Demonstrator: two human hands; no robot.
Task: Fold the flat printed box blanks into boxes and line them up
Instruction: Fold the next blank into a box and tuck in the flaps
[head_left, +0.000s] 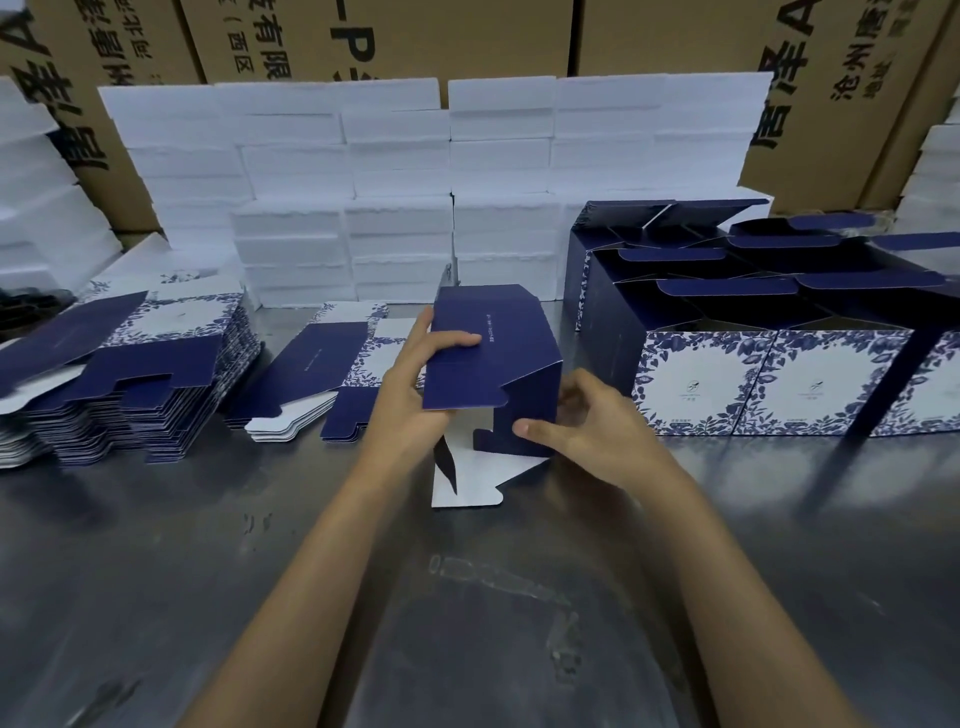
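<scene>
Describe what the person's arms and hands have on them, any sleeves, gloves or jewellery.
Nothing worn shows. The left hand and right hand are gloveless, with no visible rings, and both forearms are bare down to the frame's bottom edge: no sleeves, watch or bracelets in view.

The table (156, 571) looked like brushed metal, dull grey with smudges and scuffs and a soft sheen where the light hit it. The box being folded (493, 358) was thin printed card, matt navy outside and plain white on the inner flap, same stock as the flat blanks (135, 374) and the finished boxes (727, 384) with their blue-and-white leaf print. Behind them sat white foam blocks (395, 171) with a slightly grainy, rough-edged look, and brown corrugated cartons (675, 36), matt with black print.
</scene>
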